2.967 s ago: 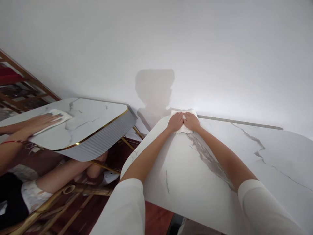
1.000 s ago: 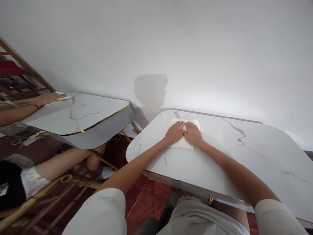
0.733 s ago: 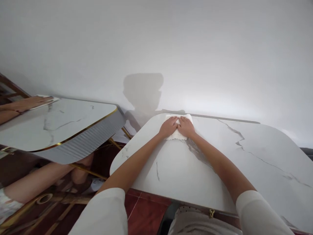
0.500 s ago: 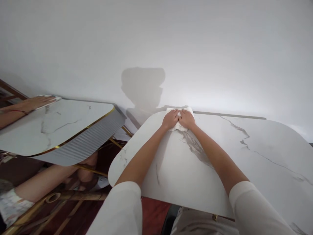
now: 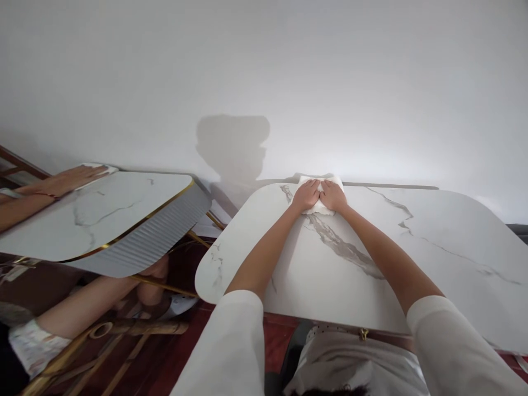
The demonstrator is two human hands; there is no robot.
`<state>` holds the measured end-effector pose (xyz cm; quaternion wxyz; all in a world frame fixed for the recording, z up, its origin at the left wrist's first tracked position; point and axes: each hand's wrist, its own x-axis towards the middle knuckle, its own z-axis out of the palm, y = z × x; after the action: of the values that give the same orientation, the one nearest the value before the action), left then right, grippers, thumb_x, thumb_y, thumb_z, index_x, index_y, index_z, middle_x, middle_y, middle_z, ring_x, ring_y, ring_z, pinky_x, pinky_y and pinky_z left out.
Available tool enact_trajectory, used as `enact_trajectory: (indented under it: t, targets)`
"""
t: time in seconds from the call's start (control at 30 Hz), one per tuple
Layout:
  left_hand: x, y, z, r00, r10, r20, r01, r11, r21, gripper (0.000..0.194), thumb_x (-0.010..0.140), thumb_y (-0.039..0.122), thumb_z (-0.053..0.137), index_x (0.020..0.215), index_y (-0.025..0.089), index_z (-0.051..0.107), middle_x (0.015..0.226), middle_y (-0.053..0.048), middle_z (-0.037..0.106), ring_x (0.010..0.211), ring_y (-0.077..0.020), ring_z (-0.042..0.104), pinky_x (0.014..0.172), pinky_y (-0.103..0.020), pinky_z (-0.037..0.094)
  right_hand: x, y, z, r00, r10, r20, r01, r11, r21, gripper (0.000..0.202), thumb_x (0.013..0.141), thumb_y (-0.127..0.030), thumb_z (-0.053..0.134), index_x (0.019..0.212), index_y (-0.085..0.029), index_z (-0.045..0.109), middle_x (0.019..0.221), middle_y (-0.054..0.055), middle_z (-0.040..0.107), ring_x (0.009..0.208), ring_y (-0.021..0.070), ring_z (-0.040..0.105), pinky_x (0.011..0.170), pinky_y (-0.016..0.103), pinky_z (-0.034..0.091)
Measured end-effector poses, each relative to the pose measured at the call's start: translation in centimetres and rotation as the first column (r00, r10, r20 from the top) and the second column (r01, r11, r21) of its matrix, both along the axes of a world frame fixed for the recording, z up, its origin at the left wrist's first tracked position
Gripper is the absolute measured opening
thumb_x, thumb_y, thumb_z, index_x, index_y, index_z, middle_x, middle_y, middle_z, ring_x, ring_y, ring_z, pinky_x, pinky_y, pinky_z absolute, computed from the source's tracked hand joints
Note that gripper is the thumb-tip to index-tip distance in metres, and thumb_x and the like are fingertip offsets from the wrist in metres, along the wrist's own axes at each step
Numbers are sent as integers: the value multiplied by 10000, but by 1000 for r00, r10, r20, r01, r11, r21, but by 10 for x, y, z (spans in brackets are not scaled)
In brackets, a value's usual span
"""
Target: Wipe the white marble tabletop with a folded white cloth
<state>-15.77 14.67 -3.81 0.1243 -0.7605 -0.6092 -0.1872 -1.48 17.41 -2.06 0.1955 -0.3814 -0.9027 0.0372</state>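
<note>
A white cloth lies on the far edge of the marble-patterned white tabletop, close against the wall. My left hand presses down on it, fingers together and slightly bent. Beside it, touching at the fingers, my right hand grips the same cloth from above. Both arms are stretched out over the tabletop, and the cloth shows around the fingers at the back and below the hands.
On the left, another person's hand rests on a white cloth on a second marble-patterned table with gold trim. Below it are that person's legs and a bamboo-like chair. A white wall rises behind both tables.
Both my hands and the cloth have slid right along the far edge of the tabletop. The other person's hand has also shifted a little to the right on the second table.
</note>
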Motion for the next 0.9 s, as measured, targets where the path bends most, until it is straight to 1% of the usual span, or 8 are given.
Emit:
enact_trajectory:
  t: [0.17,0.27,0.33,0.47,0.57,0.7,0.8,0.9]
  targets:
    - [12,-20,2,999,-47,3,47,998,-40,478,875,194,280,1311,70,430,1380,-140,460,1305,-210,392,1127,-375,258,13,-26,-2,999,-48,10,48,999,-18,523,891,-230,292,1365,-30,383,1446,165,370,1330,266,317,1080,401,225]
    - [15,-39,3,998,-66,1,66,997,-43,479,877,206,276,1308,67,433,1377,-143,461,1304,-212,389,1120,-380,272,18,-47,-2,998,-62,-8,62,998,-19,521,891,-240,292,1361,-37,391,1439,170,380,1329,272,320,1074,427,230]
    - [17,-56,4,997,-74,9,75,997,-37,480,877,212,269,1298,60,442,1367,-146,469,1296,-210,395,1117,-379,279,20,-64,-2,998,-65,-12,65,998,-16,522,892,-240,298,1358,-26,393,1432,176,390,1326,271,325,1077,417,232]
    - [21,-98,8,996,-51,72,54,998,-38,476,882,220,254,1299,103,449,1361,-108,482,1287,-190,403,1110,-369,300,23,-101,0,998,-53,-18,53,998,-18,520,896,-242,312,1354,-10,397,1431,177,390,1327,269,322,1090,391,222]
    - [25,-133,12,996,-7,86,14,997,-74,486,890,232,242,1307,83,443,1375,-116,466,1305,-194,381,1117,-356,291,23,-130,1,998,-42,-36,40,998,-47,511,895,-236,327,1353,-24,403,1432,171,392,1331,266,321,1095,399,221]
    - [27,-180,15,997,39,64,-30,990,-140,505,894,253,231,1330,76,415,1412,-119,424,1334,-209,342,1123,-387,279,24,-173,0,997,-38,-74,34,998,-62,512,892,-231,342,1353,-18,404,1433,174,388,1334,273,316,1107,404,207]
    - [31,-216,14,996,70,54,-61,986,-153,510,893,261,225,1351,105,387,1428,-102,406,1344,-205,326,1129,-410,270,29,-205,0,996,6,-93,-12,998,-68,523,890,-241,353,1354,-4,399,1437,187,376,1337,284,308,1111,415,205]
    - [42,-248,13,994,98,44,-90,985,-149,508,894,260,231,1362,116,366,1430,-102,403,1347,-209,325,1131,-426,268,41,-232,3,993,76,-85,-85,992,-98,534,891,-254,354,1358,2,392,1445,192,360,1345,283,297,1116,418,204]
